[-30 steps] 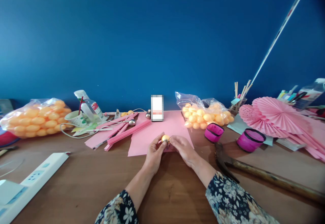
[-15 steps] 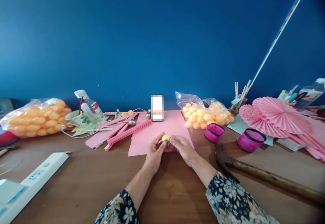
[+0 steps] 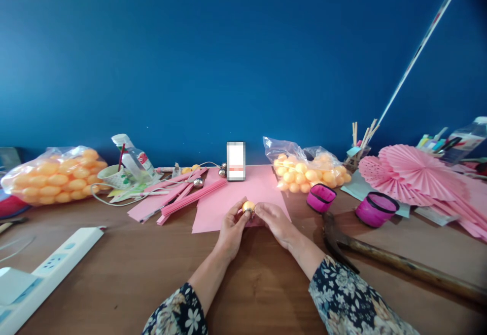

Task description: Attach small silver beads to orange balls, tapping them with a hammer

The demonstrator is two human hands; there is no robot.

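Left hand pinches a round orange ball, right hand bunching fingertips at its edge, grip unclear, its dark near side facing the wearer, partly hidden.

A small round orange plastic-looking ball is gleaming smoothly. A clear plastic bag is shining in glossy creases, a round silver metal-looking ball is reflecting like a mirror, flat pink paper is looking matt, and the brown wood-look tabletop is showing a soft sheen.

A brown table bears pink paper, a power strip — and, seemingly, a pick.
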